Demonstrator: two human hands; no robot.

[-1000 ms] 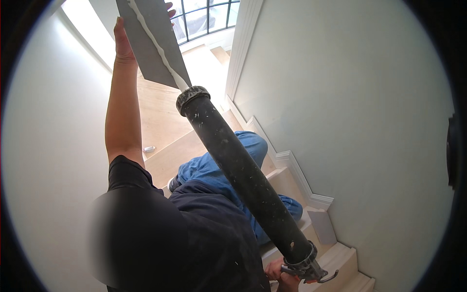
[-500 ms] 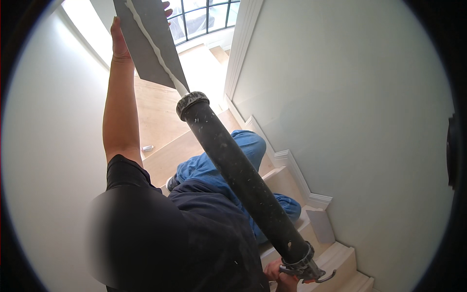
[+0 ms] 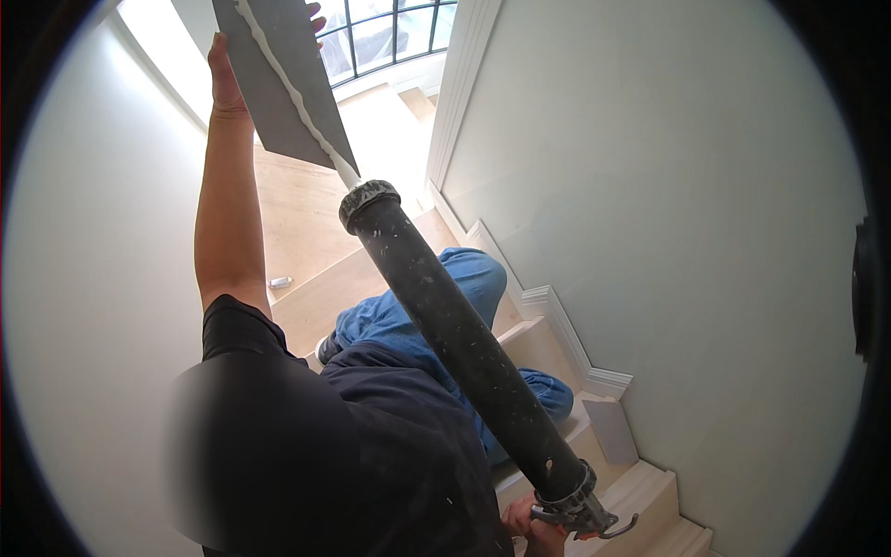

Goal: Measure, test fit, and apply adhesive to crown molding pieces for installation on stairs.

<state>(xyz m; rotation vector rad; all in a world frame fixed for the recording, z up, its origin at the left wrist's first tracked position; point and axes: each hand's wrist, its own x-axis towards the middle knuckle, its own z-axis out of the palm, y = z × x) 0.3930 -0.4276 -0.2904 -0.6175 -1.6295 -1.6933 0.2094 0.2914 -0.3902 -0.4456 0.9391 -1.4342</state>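
My left arm reaches up and away, and my left hand (image 3: pixel 225 79) grips a flat grey board (image 3: pixel 269 102) by its edges, thumb on one side and fingertips showing round the other. A wavy bead of white adhesive (image 3: pixel 295 96) runs lengthwise along the board. A long black caulking gun (image 3: pixel 455 334) slants across the view, its white nozzle (image 3: pixel 347 174) touching the lower end of the bead. At the gun's rear, my right hand (image 3: pixel 534 524) is closed round the handle, partly hidden under the frame and metal hook.
I sit on pale wooden stairs (image 3: pixel 325 288) that curve past white skirting (image 3: pixel 557 316) along the right wall (image 3: pixel 677 232). A small whitish object (image 3: pixel 280 282) lies on a tread. Another grey piece (image 3: pixel 611 431) leans against the wall at lower right. A black-framed window (image 3: pixel 385 42) stands ahead.
Almost nothing differs. The board and my left hand have shifted very slightly left, and the gun's front has dipped a touch toward me; the bead looks the same.
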